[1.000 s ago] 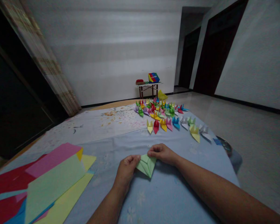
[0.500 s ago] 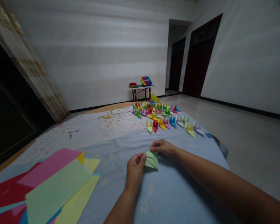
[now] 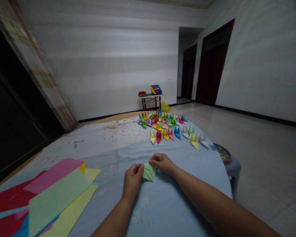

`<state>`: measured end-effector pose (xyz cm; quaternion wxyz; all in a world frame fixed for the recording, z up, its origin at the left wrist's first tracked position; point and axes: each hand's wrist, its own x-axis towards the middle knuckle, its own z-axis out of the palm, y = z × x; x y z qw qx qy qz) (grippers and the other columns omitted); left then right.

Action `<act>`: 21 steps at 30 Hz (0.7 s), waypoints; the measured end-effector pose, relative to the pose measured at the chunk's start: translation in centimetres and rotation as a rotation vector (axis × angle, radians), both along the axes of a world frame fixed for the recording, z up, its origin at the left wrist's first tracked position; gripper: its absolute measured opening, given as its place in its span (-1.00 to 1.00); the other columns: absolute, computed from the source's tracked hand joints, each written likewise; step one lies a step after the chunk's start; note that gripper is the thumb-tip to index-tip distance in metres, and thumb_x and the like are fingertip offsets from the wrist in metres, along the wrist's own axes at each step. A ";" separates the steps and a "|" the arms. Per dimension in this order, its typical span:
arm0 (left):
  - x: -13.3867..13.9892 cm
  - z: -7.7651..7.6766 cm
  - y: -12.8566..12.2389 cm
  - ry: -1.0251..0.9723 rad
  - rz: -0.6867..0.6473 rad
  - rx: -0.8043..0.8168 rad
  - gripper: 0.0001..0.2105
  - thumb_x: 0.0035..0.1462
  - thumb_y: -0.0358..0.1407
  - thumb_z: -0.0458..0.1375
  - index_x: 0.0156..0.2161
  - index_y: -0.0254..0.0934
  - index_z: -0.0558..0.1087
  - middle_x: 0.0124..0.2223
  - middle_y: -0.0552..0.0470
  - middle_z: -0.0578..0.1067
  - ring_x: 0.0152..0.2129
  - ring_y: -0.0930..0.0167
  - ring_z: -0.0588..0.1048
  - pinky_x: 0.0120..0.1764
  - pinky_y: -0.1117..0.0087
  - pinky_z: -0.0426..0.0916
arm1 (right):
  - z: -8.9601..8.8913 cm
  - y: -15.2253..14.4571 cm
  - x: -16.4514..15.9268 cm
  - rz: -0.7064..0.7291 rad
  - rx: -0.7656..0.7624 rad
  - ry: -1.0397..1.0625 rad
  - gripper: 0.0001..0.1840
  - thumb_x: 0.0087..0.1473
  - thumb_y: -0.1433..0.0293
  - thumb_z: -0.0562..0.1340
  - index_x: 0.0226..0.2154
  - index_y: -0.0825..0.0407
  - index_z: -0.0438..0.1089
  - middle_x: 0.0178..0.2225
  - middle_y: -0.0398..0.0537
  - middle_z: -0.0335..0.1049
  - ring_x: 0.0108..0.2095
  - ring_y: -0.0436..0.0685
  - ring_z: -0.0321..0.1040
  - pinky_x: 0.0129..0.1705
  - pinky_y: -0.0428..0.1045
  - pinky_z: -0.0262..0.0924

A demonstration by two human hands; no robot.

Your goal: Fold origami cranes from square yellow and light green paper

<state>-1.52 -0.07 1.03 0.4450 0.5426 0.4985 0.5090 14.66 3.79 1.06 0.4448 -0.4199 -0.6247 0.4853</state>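
Note:
A small piece of light green folded paper (image 3: pixel 149 172) is held between my two hands, just over the blue tablecloth (image 3: pixel 118 204). My left hand (image 3: pixel 133 177) pinches its left edge between thumb and fingers. At the upper right corner, my right hand (image 3: pixel 162 162) grips it in a pinch. Fold lines and layered flaps show on the paper's face. Beyond my hands stands a group of folded paper cranes (image 3: pixel 159 137) in many colours, the nearest ones in a loose row.
Coloured paper sheets (image 3: pixel 59 192) lie in an overlapping pile at the left front. A grey stool (image 3: pixel 233 168) with a round item on it stands off the table's right edge. By the far wall, a small table (image 3: pixel 151 97) bears a colourful box (image 3: pixel 156 89).
The view has shifted, so more of the stool shows at the right. Both hands still pinch the green paper, which appears turned slightly and more spread out.

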 end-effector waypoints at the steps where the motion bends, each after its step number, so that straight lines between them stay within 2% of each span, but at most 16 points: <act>1: 0.1 0.1 -0.1 0.005 0.013 0.002 -0.70 -0.08 -0.10 0.16 -0.40 -0.36 0.43 -0.56 0.11 0.41 -0.66 0.51 0.32 -0.61 0.53 0.21 | 0.0 0.0 0.0 0.016 0.008 -0.011 -0.78 -0.16 0.28 0.24 -0.53 0.13 0.32 -0.61 -0.23 0.22 -0.58 -0.09 0.09 -0.51 -0.14 -0.01; 6: 0.3 0.6 -0.6 0.018 0.077 -0.001 -0.74 -0.06 -0.14 0.15 -0.43 -0.35 0.42 -0.58 0.12 0.39 -0.65 0.50 0.31 -0.59 0.52 0.20 | -0.4 -0.1 0.1 0.045 0.074 -0.084 -0.79 -0.09 0.28 0.19 -0.53 0.11 0.32 -0.61 -0.22 0.20 -0.57 -0.06 0.10 -0.51 -0.14 0.01; 10: 0.5 1.0 -1.2 0.082 0.131 0.000 -0.77 -0.02 -0.16 0.13 -0.42 -0.34 0.43 -0.50 0.07 0.43 -0.55 0.46 0.35 -0.47 0.49 0.24 | -0.4 -0.5 0.1 0.068 0.065 -0.125 -0.75 -0.05 0.24 0.15 -0.53 0.10 0.30 -0.59 -0.18 0.20 -0.54 -0.03 0.13 -0.49 -0.14 0.03; 15: 0.7 1.7 -1.7 0.165 0.133 -0.112 -0.76 0.03 -0.15 0.06 -0.40 -0.30 0.42 -0.48 0.07 0.42 -0.51 0.44 0.35 -0.43 0.48 0.25 | -0.3 -1.0 0.4 0.097 0.015 -0.194 -0.71 0.00 0.19 0.11 -0.53 0.08 0.29 -0.57 -0.13 0.23 -0.51 0.02 0.17 -0.48 -0.12 0.07; 19: 0.5 2.0 -1.9 0.177 0.135 -0.197 -0.75 0.00 -0.11 0.07 -0.42 -0.28 0.43 -0.47 0.05 0.42 -0.48 0.40 0.37 -0.39 0.47 0.25 | -1.3 -0.8 0.5 0.115 -0.001 -0.251 -0.74 -0.05 0.18 0.14 -0.54 0.02 0.34 -0.54 -0.07 0.32 -0.50 0.08 0.24 -0.44 -0.09 0.13; 21: 0.3 1.7 -1.8 0.198 0.138 -0.232 -0.73 -0.01 -0.09 0.07 -0.44 -0.26 0.44 -0.49 0.05 0.42 -0.49 0.39 0.36 -0.41 0.47 0.25 | -2.2 -0.7 0.4 0.098 -0.035 -0.293 -0.77 -0.12 0.18 0.18 -0.60 -0.03 0.35 -0.59 -0.07 0.33 -0.54 0.09 0.24 -0.49 -0.07 0.13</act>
